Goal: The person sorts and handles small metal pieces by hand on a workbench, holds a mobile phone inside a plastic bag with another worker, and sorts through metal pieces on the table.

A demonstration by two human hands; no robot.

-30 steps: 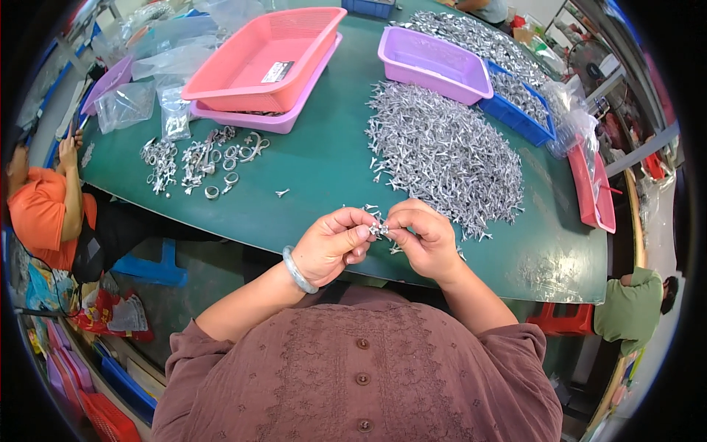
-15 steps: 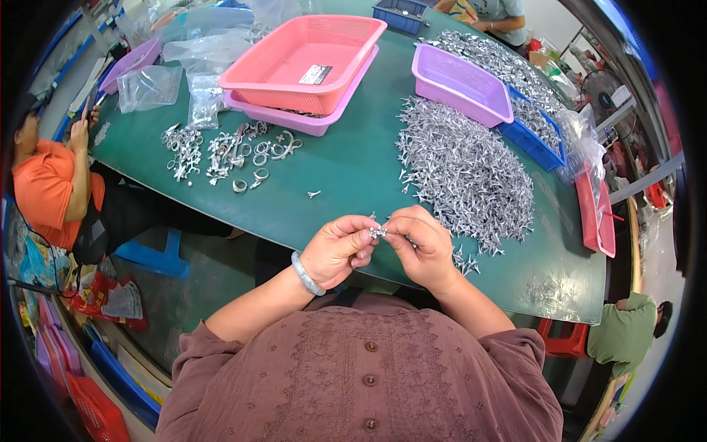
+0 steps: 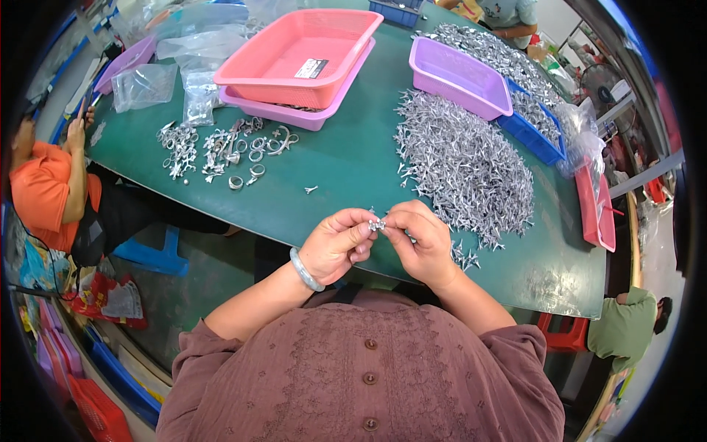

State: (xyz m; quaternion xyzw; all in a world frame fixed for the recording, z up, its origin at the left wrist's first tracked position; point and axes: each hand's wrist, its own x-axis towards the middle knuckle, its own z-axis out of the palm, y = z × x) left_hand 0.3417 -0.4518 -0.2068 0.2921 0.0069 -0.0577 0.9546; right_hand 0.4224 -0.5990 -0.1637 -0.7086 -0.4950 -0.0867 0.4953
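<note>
left hand (image 3: pixel 333 244) and right hand (image 3: pixel 423 243) pinching silvery piece (image 3: pixel 376 225), blue tray (image 3: pixel 527 139) of metal parts (image 3: pixel 535 116)

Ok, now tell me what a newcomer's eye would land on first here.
Probably the big heap of small silvery metal pieces, right of centre on the green table. Next, likely the salmon-pink basket stacked on a pinker one at the far left of the tabletop. Then, at the near edge, the left hand and right hand meet, fingertips pinching a tiny silvery part.
</note>
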